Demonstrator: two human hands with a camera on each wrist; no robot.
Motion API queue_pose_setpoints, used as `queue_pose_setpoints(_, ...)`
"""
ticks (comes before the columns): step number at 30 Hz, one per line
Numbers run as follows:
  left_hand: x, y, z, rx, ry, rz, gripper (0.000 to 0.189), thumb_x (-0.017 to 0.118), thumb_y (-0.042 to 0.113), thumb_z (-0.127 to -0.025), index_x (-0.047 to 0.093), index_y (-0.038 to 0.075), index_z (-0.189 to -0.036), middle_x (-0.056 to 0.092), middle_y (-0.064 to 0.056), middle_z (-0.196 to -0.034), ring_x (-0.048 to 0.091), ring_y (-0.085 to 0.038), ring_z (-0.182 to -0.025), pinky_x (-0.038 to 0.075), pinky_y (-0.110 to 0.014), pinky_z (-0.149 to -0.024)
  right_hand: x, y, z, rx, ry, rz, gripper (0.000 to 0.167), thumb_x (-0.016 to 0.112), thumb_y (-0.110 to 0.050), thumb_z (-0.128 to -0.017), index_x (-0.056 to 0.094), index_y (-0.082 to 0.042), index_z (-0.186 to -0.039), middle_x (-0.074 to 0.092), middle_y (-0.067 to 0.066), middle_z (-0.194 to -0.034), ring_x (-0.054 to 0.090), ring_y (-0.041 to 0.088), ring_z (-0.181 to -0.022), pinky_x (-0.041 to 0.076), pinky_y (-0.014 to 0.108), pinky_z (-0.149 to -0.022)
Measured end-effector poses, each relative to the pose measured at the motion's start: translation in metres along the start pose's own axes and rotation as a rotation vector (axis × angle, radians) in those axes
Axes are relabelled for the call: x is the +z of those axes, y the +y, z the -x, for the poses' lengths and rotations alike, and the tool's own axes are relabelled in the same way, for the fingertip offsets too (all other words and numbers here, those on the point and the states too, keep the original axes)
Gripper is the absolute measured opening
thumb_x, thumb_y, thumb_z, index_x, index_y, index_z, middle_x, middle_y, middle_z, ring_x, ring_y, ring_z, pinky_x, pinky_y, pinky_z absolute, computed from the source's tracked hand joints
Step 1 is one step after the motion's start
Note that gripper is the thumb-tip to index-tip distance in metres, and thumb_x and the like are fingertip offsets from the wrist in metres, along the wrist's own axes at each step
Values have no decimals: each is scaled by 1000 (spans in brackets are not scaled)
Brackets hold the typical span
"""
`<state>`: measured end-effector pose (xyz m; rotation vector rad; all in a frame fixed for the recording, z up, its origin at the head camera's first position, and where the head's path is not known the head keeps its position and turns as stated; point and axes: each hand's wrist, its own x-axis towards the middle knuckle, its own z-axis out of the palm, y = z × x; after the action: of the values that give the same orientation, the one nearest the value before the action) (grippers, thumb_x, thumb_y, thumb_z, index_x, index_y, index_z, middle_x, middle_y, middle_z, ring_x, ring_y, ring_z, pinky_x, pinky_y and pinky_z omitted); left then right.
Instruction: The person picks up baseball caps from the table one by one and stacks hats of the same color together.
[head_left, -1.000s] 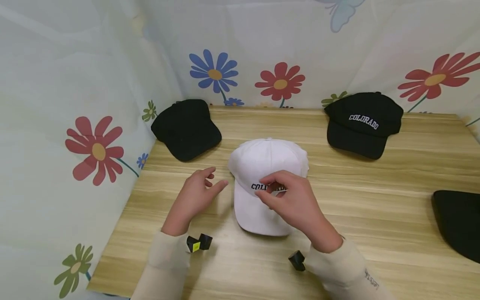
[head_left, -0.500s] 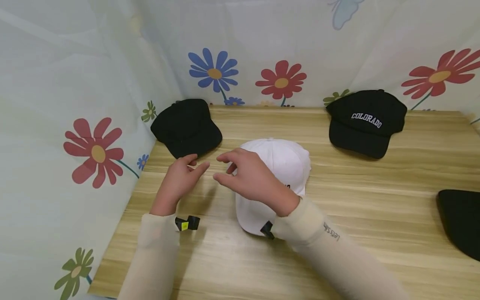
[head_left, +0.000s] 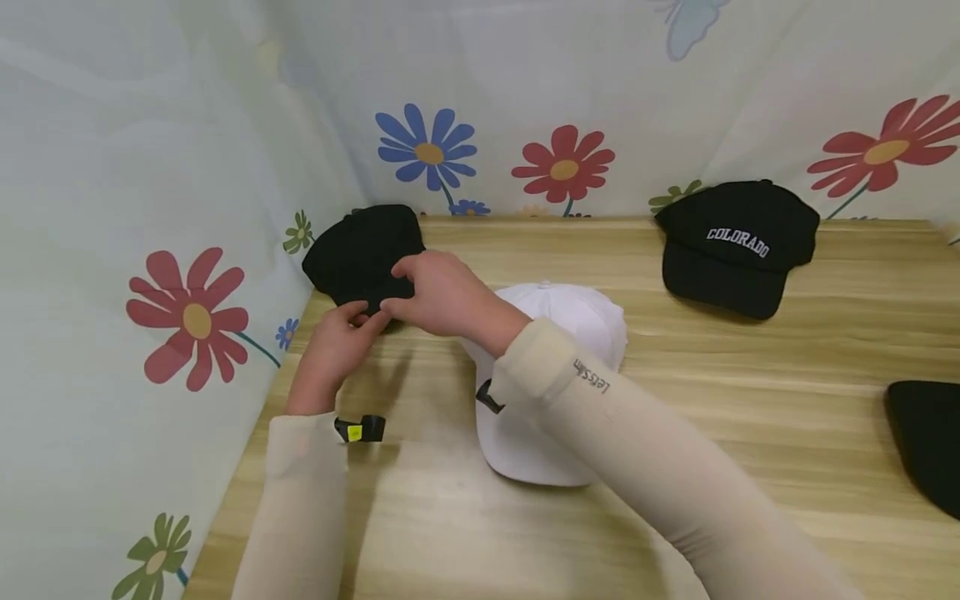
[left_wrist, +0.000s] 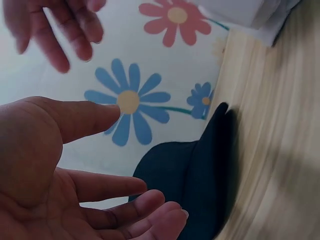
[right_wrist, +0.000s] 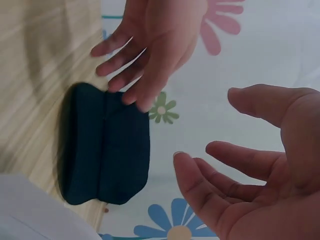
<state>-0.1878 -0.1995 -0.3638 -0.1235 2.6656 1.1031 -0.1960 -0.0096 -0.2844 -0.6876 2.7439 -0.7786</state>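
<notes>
The left hand (head_left: pixel 330 354) and the right hand (head_left: pixel 442 296) are seen close together in the head view, with their fingers loosely bent. The fingertips are seen over the near side of the plain black cap (head_left: pixel 360 250); whether it is touched cannot be told. The plain black cap is set at the far left corner of the desk (head_left: pixel 450 533), close to the flowered cloth (head_left: pixel 525 50), so room is cut short on the left and behind. Along the back edge, a long stretch of wood is seen between it and the lettered black cap (head_left: pixel 738 242). On its near right side, the white cap (head_left: pixel 581 308) is partly covered by the right sleeve (head_left: pixel 637 458). A dark brim (head_left: pixel 930 442) is cut off by the right side of the view.

In the left wrist view, a wide gap is shown between the left thumb and fingers. The plain black cap is seen past the fingertips and is partly hidden by them.

In the right wrist view, the right thumb and fingers are held wide apart. The plain black cap is seen off from these fingertips, and its top end is overlapped by the left fingers.
</notes>
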Motion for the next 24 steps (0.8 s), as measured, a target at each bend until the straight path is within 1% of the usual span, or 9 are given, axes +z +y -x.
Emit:
queue_pose_setpoints(3,-4,-1,-1,-29,2,25,76,47,56,-96,33,4,-150,47,-20,-142,48,-35,-127,41,-51,-105,-2,3,-11,13,-1,8,50,61,-37,-94,57,-8,-134,63,5,-131,58,18,-122,46,33,-102)
queue_pose_setpoints(6,-7,-1,-3,-36,14,34,76,47,54,-96,33,3,-150,47,-21,-141,49,-35,-125,41,-50,-104,-4,6,-23,25,-5,21,50,61,-37,-94,57,-8,-134,63,6,-131,58,19,-121,46,34,-102)
queue_pose_setpoints(10,-9,-4,-9,-34,42,27,75,48,54,-96,35,1,-148,49,-22,-138,50,-35,-122,43,-49,-101,-7,10,-39,25,-31,92,48,59,-36,-95,57,-7,-133,62,7,-132,59,21,-120,46,34,-103)
queue_pose_setpoints(14,-9,-7,-15,-81,56,16,77,47,58,-95,35,4,-149,48,-20,-140,49,-34,-122,43,-49,-101,-11,12,-55,23,-59,188,39,59,-36,-95,63,-6,-120,67,7,-117,64,21,-106,50,34,-95)
queue_pose_setpoints(16,-10,-9,-19,-108,56,15,79,45,60,-94,34,6,-150,46,-20,-142,47,-34,-123,42,-50,-102,-14,12,-63,37,-74,217,35,60,-36,-95,64,-7,-114,68,6,-110,63,21,-102,50,34,-94)
queue_pose_setpoints(18,-11,-10,-23,-121,62,12,80,45,61,-94,33,6,-150,45,-20,-143,46,-35,-125,42,-51,-104,-16,13,-70,57,-91,238,35,60,-37,-95,63,-8,-113,67,5,-108,61,21,-104,49,34,-94)
queue_pose_setpoints(22,-13,-11,-30,-135,79,9,79,45,60,-95,33,5,-150,44,-21,-144,44,-36,-128,40,-51,-106,-18,19,-82,94,-135,232,38,59,-38,-95,61,-8,-118,64,4,-116,57,22,-115,46,34,-99)
queue_pose_setpoints(24,-14,-10,-33,-148,84,13,79,45,59,-95,32,4,-150,43,-22,-145,43,-37,-129,39,-52,-107,-19,24,-86,105,-157,218,40,59,-38,-95,61,-8,-120,63,5,-119,57,21,-116,47,34,-99)
